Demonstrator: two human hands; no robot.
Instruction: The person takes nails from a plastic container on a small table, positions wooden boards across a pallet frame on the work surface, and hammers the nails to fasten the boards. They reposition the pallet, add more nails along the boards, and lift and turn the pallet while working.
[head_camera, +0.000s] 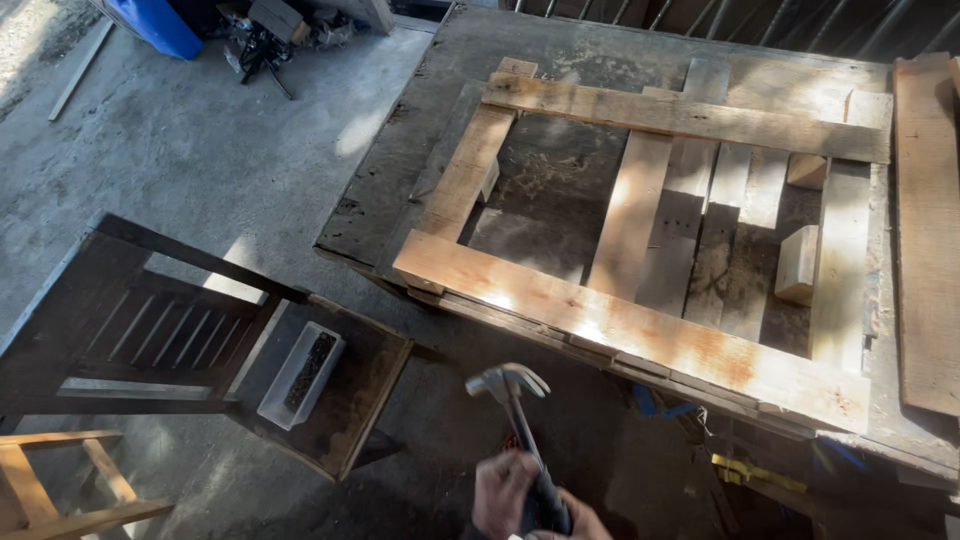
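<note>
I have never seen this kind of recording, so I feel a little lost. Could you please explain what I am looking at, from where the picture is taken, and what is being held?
There is no machine here. A person wears a camera on the head, so the single picture looks down at the person's own hands. At the bottom edge, both hands, the left hand and the right hand, grip the dark handle of a claw hammer. Ahead stands an old workbench. On it lies a wooden frame of rough planks, with small wood blocks inside. To the left, a dark wooden chair carries a pale tray of dark small pieces, too small to identify.
</note>
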